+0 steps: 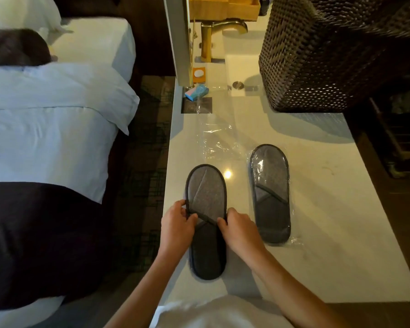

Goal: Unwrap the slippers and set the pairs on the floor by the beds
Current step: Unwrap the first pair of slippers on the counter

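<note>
Both forearms are bare to the frame edge; a white garment (pixel 219 312), perhaps a shirt, covers the torso.

Beds: 2 white beds (pixel 57 129) at left, dark runners
Floor: dark patterned carpet (pixel 147 162)
Desk: pale desk (pixel 317 209)
Light: warm glare on desk

wicker basket (pixel 317 58) blocks counter (pixel 329 209) rear
</note>
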The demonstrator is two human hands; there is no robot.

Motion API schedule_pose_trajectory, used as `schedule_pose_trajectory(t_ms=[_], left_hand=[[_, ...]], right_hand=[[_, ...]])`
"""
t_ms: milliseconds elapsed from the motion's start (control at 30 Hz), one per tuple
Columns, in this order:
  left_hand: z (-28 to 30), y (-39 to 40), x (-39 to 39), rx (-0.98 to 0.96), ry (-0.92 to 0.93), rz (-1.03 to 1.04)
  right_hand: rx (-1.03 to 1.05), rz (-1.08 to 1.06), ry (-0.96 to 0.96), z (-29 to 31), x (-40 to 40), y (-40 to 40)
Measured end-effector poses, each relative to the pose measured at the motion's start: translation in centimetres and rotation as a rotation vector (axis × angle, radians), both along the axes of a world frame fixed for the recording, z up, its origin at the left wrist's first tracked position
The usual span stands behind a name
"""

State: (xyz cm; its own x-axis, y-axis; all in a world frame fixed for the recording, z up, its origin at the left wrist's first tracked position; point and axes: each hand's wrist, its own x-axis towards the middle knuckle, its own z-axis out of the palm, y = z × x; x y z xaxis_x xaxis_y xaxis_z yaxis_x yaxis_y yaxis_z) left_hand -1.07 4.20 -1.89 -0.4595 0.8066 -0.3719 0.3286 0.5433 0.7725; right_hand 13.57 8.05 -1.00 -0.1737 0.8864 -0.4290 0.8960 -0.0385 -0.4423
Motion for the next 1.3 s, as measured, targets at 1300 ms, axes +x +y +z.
schedule_pose_trajectory(t_ms=[1300], left_hand=[[2.1,7.1,10.3,-0.139,-0.554,-0.208]], right_hand=[[-0.002,-0.819,0.681,0.8,13.2,1.7]])
